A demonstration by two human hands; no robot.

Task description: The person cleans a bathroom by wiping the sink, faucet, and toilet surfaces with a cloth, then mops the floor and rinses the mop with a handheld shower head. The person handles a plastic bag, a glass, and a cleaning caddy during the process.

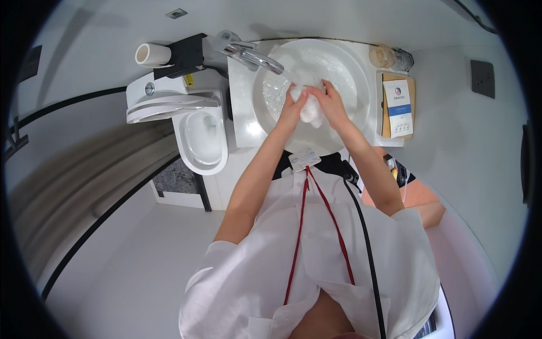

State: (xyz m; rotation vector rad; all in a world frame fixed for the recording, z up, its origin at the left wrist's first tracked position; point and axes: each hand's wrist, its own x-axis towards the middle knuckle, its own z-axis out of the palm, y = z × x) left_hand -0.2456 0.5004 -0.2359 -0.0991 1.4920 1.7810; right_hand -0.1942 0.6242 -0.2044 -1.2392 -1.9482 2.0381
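Observation:
Both my left hand (291,108) and my right hand (330,101) grip a bunched white cloth (311,111) over a round white washbasin (311,142). The thumbs meet near the upper part of the cloth, and its lower end hangs between the wrists. Under the hands, rippling water (275,91) covers part of the bowl. A chrome faucet (262,61) reaches in from the upper left, with its spout just above and left of the cloth. Whitish water or foam shows behind the fingers; which of the two cannot be told.
Left of the counter (245,127) stands a toilet (205,140) with its lid up. A black wall holder (182,55) bears a white roll (153,55). Glasses (403,60) and a tray (380,106) with a printed packet (398,109) sit at the right. A black cable (366,245) hangs along the shirt.

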